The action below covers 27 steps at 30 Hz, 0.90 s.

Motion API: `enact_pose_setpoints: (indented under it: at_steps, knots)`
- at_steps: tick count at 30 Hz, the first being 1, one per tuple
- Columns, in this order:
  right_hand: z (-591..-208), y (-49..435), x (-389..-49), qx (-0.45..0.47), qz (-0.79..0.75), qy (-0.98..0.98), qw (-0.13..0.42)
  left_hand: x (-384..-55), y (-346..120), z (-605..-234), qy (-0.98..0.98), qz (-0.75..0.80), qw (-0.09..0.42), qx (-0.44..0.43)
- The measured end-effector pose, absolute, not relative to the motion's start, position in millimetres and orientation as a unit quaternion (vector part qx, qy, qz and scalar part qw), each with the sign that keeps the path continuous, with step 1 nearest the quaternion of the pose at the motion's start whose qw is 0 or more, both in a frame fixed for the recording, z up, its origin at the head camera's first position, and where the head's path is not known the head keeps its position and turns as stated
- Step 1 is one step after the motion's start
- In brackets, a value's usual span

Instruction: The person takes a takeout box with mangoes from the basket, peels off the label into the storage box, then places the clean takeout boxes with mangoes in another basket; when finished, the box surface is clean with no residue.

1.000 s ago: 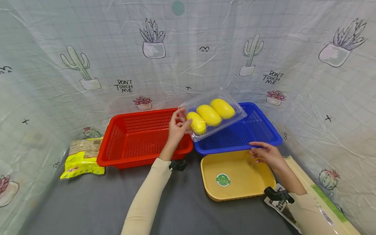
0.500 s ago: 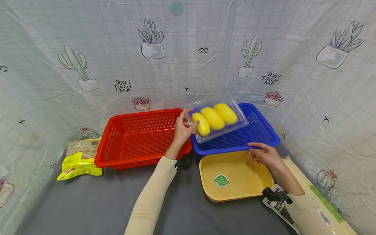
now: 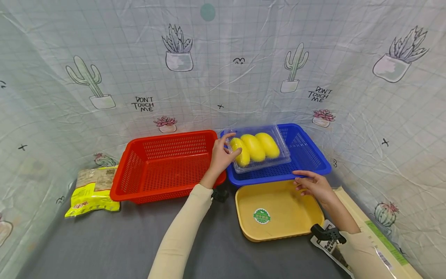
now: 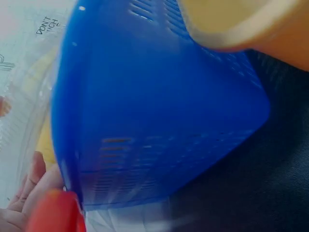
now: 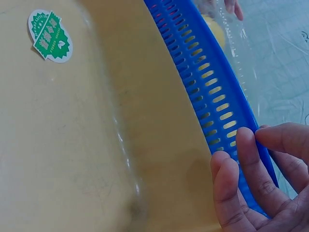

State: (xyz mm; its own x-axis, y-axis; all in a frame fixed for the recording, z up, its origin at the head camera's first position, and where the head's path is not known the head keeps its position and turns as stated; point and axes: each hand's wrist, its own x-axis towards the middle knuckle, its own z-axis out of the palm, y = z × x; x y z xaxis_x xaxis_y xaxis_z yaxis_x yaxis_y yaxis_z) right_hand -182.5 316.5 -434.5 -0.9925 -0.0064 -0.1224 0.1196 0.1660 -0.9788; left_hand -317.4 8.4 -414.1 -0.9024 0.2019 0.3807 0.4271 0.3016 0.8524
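My left hand (image 3: 219, 158) grips the left end of a clear plastic box (image 3: 283, 149) holding three yellow mango-like fruits (image 3: 253, 148). The box lies over the left part of the blue basket (image 3: 310, 149), close to level. In the left wrist view the basket's wall hides most of the box, and my fingers (image 4: 42, 186) show beside its rim. My right hand (image 3: 313, 186) pinches the basket's front rim between thumb and fingers; the right wrist view shows the thumb and fingertips on either side of it. Below that hand stands a yellow tray (image 3: 282, 217) with a green sticker.
To the left stands a red basket (image 3: 170, 172), beside a yellow-and-brown packet (image 3: 92, 192). A small pouch (image 3: 331, 246) lies under my right wrist, with a long pale carton (image 3: 376, 232) at the right. A patterned sheet (image 3: 226, 58) hangs behind.
My left hand has moved right and down with the fruit box, which has sunk toward the blue basket and levelled out. My right hand keeps its hold on the rim.
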Motion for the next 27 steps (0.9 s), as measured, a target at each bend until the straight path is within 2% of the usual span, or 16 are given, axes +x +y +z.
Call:
enact_pose_setpoints:
  at_steps: [10,22,27]
  knots:
    - [-434,317,-183,0.039,-0.641,0.766,0.045,-319,20,-413,-0.836,-0.499,0.066,-0.217]
    - [-434,317,-184,0.047,-0.644,0.762,0.052,-318,32,-414,-0.878,-0.45,0.015,-0.166]
    - [-434,316,-182,0.05,-0.642,0.763,0.047,-314,36,-414,-0.882,-0.445,0.014,-0.154]
